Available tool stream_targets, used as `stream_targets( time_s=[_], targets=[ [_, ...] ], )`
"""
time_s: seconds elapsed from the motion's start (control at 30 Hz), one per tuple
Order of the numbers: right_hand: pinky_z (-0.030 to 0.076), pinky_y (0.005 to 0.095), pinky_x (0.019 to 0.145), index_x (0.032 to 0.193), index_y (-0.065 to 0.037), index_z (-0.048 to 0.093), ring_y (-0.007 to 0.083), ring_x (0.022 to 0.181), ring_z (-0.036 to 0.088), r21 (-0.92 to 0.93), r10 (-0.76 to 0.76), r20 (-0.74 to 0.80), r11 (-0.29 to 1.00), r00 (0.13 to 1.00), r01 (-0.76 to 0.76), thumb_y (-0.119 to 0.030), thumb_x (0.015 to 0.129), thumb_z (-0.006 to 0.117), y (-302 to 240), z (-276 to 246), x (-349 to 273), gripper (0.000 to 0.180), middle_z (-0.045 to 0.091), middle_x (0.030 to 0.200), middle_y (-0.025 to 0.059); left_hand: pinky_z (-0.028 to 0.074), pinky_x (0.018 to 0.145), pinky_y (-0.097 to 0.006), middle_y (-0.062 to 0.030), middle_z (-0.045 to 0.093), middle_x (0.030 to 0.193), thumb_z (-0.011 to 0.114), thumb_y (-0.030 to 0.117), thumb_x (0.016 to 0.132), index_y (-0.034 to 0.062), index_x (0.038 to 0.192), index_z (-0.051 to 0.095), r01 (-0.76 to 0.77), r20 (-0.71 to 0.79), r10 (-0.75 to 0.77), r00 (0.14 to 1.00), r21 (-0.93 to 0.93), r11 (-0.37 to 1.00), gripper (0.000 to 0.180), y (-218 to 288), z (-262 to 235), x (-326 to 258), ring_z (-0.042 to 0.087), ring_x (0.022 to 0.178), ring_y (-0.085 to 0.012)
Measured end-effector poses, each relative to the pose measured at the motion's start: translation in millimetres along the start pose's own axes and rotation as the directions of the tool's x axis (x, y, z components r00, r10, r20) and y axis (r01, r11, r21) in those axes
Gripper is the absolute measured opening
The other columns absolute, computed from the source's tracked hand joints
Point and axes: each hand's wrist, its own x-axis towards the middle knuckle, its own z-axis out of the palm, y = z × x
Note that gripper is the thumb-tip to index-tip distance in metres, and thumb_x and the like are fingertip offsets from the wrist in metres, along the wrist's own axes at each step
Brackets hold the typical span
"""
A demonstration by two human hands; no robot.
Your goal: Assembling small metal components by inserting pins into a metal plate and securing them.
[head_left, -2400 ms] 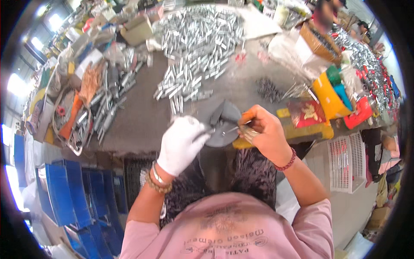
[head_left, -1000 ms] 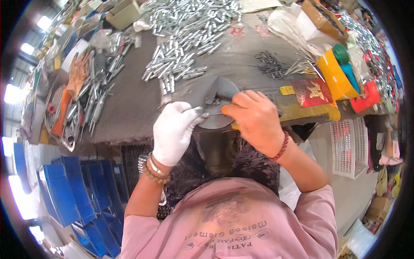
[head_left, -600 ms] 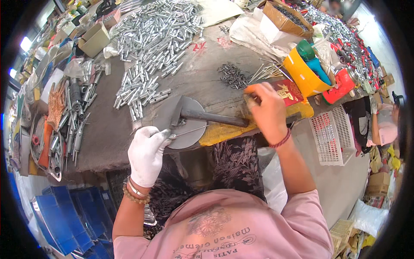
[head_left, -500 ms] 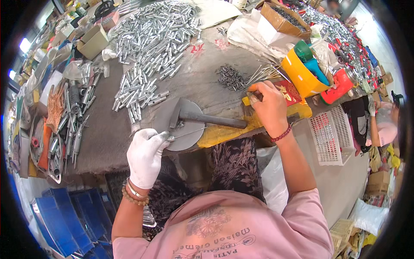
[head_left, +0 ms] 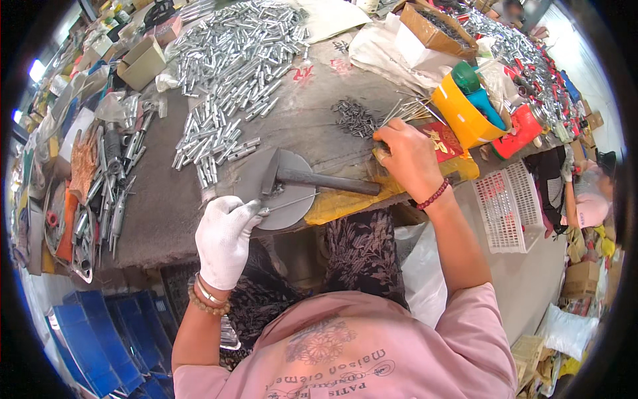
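In a white glove, my left hand [head_left: 226, 229] is closed, pinching one end of a thin metal rod [head_left: 292, 203] at the table's front edge. The rod points right across a round grey plate [head_left: 296, 163]. A hammer [head_left: 332, 181] lies with its head on that plate and its dark handle stretching right. My bare right hand [head_left: 409, 156] is above the table, just in front of a pile of small dark pins [head_left: 355, 118]. Its fingers are curled together; anything between them is too small or hidden to make out.
Many silver metal tubes [head_left: 239, 60] are heaped at the back left. Thin rods [head_left: 411, 108], a red packet [head_left: 444, 143] and a yellow container [head_left: 465, 116] sit right of the pins. Tools [head_left: 113, 166] crowd the left side. A white basket [head_left: 508, 209] stands below, right.
My right hand has shifted slightly left and its fingers have drawn in near the pins. The left hand and rod have hardly moved.
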Motion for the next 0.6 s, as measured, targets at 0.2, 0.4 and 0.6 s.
stream_targets(
  time_s=[0.2,0.4,0.6],
  targets=[
    [0.06,0.0472,0.089,0.106,-0.008,0.074,0.0341,0.103,0.073,0.018,-0.092,0.033,0.996,0.995,0.091,-0.008,0.083,0.083,-2,0,3,0.025,0.07,0.105,0.012,0.057,0.079,-0.041,-0.0077,0.069,0.098,0.087,0.007,0.082,0.0107,0.108,0.082,0.0,-0.015,0.0,1.0,0.011,1.0,0.027,-3,-2,-4,0.069,0.094,-0.0298],
    [0.057,0.0442,0.084,0.106,-0.006,0.074,0.0365,0.095,0.071,0.46,-0.038,0.003,0.888,0.999,0.032,-0.006,0.089,0.078,-50,-19,4,0.017,0.069,0.1,0.0139,0.056,0.083,-0.04,-0.011,0.069,0.101,0.082,0.006,0.088,0.0085,0.112,0.08,-0.005,0.022,0.005,1.0,-0.031,1.0,0.025,-7,-4,-3,0.069,0.095,-0.0323],
    [0.055,0.0464,0.084,0.106,-0.006,0.073,0.0366,0.097,0.067,0.583,-0.385,-0.103,0.723,0.917,0.369,-0.002,0.085,0.074,-126,4,-6,0.022,0.065,0.099,0.0118,0.057,0.08,-0.039,-0.0091,0.071,0.097,0.087,0.008,0.082,0.0087,0.109,0.082,-0.01,0.022,0.01,1.0,-0.005,1.0,0.027,-6,-2,0,0.071,0.092,-0.0302]
  ],
)
